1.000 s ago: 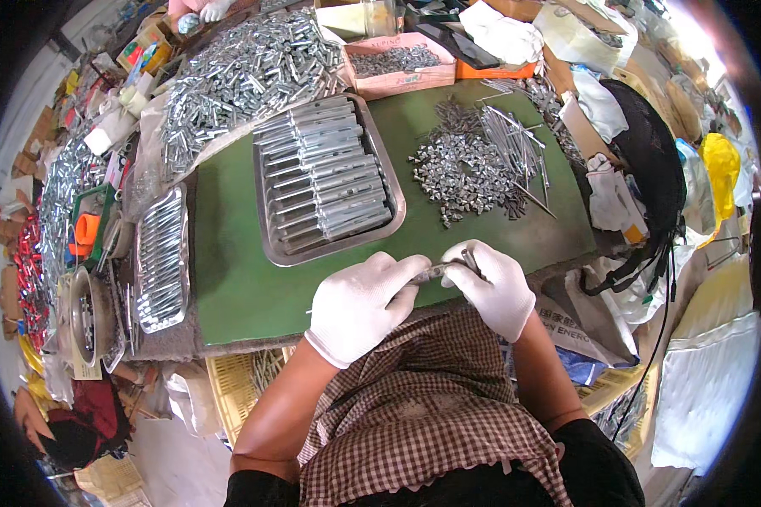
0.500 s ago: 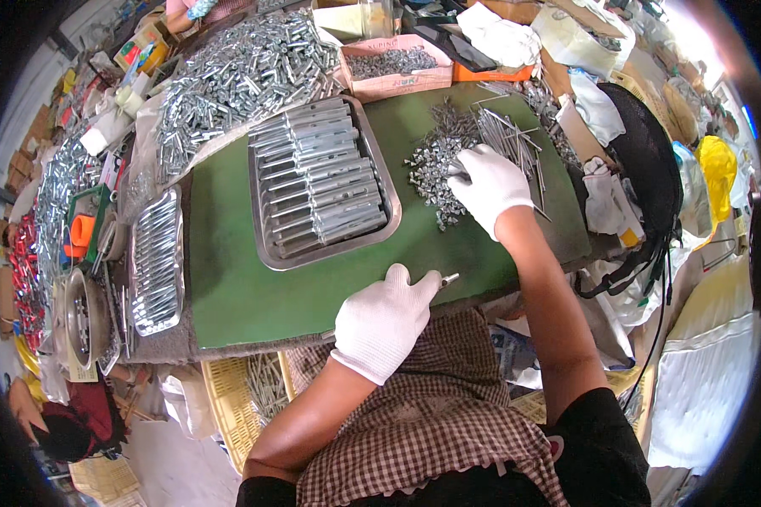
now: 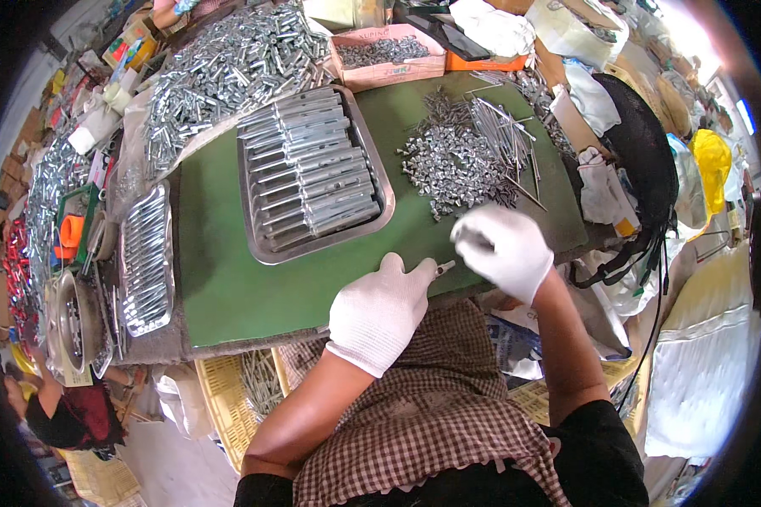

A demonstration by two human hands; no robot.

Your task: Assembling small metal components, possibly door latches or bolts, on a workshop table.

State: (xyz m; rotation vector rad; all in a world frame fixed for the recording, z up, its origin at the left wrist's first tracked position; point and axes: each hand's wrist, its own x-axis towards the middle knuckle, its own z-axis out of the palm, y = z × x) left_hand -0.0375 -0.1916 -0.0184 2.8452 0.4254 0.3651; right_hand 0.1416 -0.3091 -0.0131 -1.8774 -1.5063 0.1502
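White knit covers the left hand (image 3: pixel 380 314), closed around a slim metal part (image 3: pixel 445 267) whose tip pokes out past the fingers toward the right, above the near edge of a green mat (image 3: pixel 216 287). Also gloved, the right hand (image 3: pixel 507 253) is near that tip but apart from it, its fingers curled; whether they pinch anything I cannot tell. Just beyond the right hand lies a pile of small silver pieces (image 3: pixel 457 165), with thin rods (image 3: pixel 506 135) fanned along its right side. Left of the pile, a steel tray (image 3: pixel 382 188) holds metal tubes (image 3: pixel 338 182) in a stacked column, slender shafts pointing left. Behind the mat stand a pink box (image 3: pixel 393 77) of small parts and, farther left, a broad heap of tubes (image 3: pixel 237 72). A checked apron (image 3: pixel 414 439) spans the wearer's lap, beside a yellow crate (image 3: pixel 221 397)
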